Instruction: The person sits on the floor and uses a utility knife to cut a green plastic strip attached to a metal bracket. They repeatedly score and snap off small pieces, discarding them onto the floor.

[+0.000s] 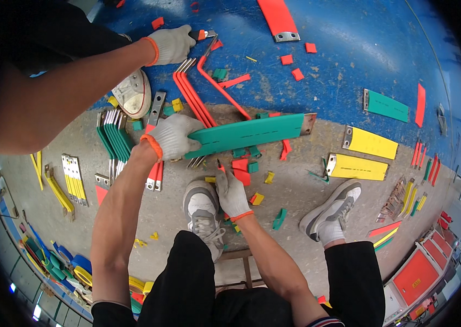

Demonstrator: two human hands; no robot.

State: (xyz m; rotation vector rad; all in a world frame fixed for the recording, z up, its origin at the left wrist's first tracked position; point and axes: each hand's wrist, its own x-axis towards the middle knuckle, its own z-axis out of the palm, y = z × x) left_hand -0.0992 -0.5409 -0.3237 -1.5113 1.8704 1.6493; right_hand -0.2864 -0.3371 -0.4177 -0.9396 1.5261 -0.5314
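A long flat metal bar in a green sleeve (252, 134) slants across the middle, its bare holed end at the right. My left hand (173, 137), in a white glove with an orange cuff, is closed on the bar's left end. Below the bar, my right hand (232, 195), gloved the same way, is closed around a slim knife-like tool (221, 166); only its red and dark end shows. The tool's tip is apart from the bar. Red-sleeved bent bars (192, 95) lie just beyond the green bar, and cut green and red sleeve scraps (241, 164) lie under it.
A co-worker's gloved hand (171, 44) holds an orange-and-black utility knife (204, 35) at the upper left, near a shoe (132, 95). Yellow-sleeved bars (369, 143) lie at the right, green-sleeved bent bars (115, 136) at the left. A red-and-white case (418, 277) stands lower right.
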